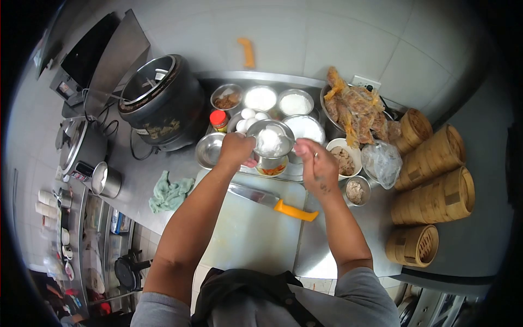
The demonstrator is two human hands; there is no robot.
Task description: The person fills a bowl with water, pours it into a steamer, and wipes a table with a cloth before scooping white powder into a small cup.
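Note:
My left hand (238, 151) is closed on the left side of a small metal bowl (268, 162) with white powder (269, 140) in it. At the bowl's right rim, my right hand (317, 169) has its fingers curled together; what they pinch is too small to make out. The bowl is held above a dish of orange-coloured food (272, 169). Behind it are several eggs (248, 114), a red-lidded jar (219, 120) and bowls of white powder (304, 128). An orange-handled knife (294, 211) lies across the cutting board (248, 240) below my hands.
Bamboo steamers (433, 196) stack up on the right. A large pot of bagged brown food (354, 106) stands at the back right, near a bowl of meat (343, 158). On the left are a big dark cooker (163, 117), a green cloth (170, 192) and a metal pot (107, 181).

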